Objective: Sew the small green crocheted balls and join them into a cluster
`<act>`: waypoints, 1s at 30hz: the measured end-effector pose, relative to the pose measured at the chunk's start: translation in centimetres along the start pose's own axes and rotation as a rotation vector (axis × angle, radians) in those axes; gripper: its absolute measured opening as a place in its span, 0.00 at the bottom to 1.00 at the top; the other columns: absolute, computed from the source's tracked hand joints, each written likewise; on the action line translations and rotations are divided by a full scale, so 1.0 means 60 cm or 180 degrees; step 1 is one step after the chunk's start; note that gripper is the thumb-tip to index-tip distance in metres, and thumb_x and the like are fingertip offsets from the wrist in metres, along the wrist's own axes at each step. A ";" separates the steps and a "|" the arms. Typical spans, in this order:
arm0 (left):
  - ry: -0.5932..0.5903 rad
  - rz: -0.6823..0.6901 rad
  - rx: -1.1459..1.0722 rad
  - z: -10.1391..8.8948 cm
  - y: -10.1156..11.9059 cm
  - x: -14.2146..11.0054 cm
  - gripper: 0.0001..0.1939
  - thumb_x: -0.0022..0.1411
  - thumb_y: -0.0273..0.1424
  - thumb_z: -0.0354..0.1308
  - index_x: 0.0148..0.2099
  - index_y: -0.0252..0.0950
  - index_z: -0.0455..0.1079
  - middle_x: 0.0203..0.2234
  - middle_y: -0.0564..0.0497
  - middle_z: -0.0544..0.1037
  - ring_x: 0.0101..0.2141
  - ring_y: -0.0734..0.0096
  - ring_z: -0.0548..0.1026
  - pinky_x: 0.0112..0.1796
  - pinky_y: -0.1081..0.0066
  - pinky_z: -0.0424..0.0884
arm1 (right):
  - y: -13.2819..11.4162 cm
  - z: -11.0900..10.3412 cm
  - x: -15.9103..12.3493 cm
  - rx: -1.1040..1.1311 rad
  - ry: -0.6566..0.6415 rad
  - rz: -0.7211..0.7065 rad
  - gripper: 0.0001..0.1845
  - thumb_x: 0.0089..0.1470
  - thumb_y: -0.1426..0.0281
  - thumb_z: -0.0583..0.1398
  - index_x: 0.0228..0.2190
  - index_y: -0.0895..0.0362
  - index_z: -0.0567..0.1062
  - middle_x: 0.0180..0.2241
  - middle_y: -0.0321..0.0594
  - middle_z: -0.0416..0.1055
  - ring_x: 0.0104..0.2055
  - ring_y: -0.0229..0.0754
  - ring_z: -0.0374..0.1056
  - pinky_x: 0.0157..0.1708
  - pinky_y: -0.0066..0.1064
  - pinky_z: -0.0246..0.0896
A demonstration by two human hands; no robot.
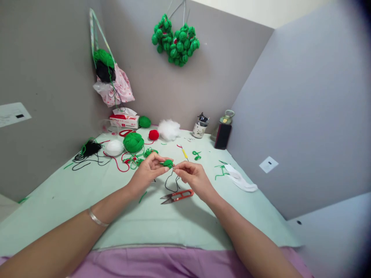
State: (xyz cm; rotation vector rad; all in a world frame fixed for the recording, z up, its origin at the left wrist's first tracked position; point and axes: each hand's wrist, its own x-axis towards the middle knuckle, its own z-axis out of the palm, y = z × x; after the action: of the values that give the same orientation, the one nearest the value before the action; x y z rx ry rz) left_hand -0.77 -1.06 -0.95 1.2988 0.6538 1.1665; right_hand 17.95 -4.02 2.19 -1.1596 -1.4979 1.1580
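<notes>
My left hand pinches a small green crocheted piece above the pale green table cover. Just to its right, my right hand is closed in a pinch on a black thread that hangs down from the piece and loops onto the cover. Red-handled thread snips lie flat just below both hands. A crochet hook with a yellow grip rests beyond the hands.
Behind the hands lie a green yarn ball, a red ball, a white ball, black yarn, white stuffing, a tissue box and a jar. Green crocheted pieces hang on the wall. White cloth lies right.
</notes>
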 end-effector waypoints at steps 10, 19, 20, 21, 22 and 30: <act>-0.0080 -0.0113 -0.0223 0.003 0.001 -0.002 0.13 0.58 0.32 0.67 0.39 0.38 0.64 0.47 0.49 0.79 0.48 0.65 0.76 0.54 0.59 0.64 | 0.017 0.006 0.005 0.0215 0.0022 -0.0280 0.11 0.49 0.61 0.67 0.29 0.57 0.79 0.25 0.35 0.68 0.24 0.34 0.56 0.25 0.29 0.53; -0.0118 0.0169 -0.0081 0.006 0.003 -0.006 0.13 0.58 0.30 0.66 0.40 0.39 0.62 0.49 0.47 0.77 0.50 0.63 0.76 0.55 0.59 0.65 | 0.015 0.007 0.006 0.0117 0.0104 -0.0248 0.12 0.49 0.61 0.67 0.27 0.57 0.77 0.22 0.33 0.67 0.24 0.34 0.58 0.26 0.28 0.57; -0.0105 0.0189 -0.0049 0.007 0.005 -0.007 0.13 0.58 0.30 0.65 0.40 0.39 0.62 0.50 0.46 0.77 0.50 0.62 0.76 0.54 0.58 0.65 | 0.017 0.007 0.007 0.0072 0.0106 -0.0192 0.13 0.49 0.60 0.67 0.26 0.57 0.76 0.21 0.33 0.66 0.23 0.34 0.58 0.25 0.28 0.57; -0.0078 0.0213 0.0002 0.009 0.007 -0.008 0.13 0.58 0.30 0.65 0.40 0.38 0.62 0.50 0.46 0.77 0.50 0.62 0.76 0.54 0.58 0.65 | 0.018 0.007 0.009 0.0026 0.0102 -0.0136 0.14 0.49 0.60 0.66 0.24 0.58 0.75 0.20 0.32 0.65 0.23 0.34 0.59 0.25 0.28 0.57; -0.0033 0.0242 0.0076 0.010 0.008 -0.008 0.13 0.58 0.30 0.65 0.40 0.38 0.62 0.50 0.45 0.77 0.49 0.62 0.76 0.53 0.58 0.66 | 0.021 0.007 0.011 -0.0005 0.0091 -0.0085 0.15 0.49 0.60 0.66 0.24 0.58 0.74 0.19 0.32 0.65 0.22 0.33 0.59 0.25 0.27 0.58; -0.0054 0.0213 0.0578 0.011 -0.002 -0.003 0.12 0.55 0.30 0.64 0.38 0.38 0.63 0.42 0.48 0.75 0.44 0.65 0.74 0.48 0.63 0.69 | 0.014 0.002 0.009 0.0842 -0.0203 0.0349 0.16 0.44 0.64 0.70 0.28 0.58 0.70 0.26 0.34 0.73 0.28 0.36 0.71 0.35 0.32 0.70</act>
State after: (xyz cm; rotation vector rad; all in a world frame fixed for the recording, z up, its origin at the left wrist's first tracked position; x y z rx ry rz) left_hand -0.17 -1.45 -0.97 1.4918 0.7217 1.1697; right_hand 17.86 -3.38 1.42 -1.0412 -1.2937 1.4321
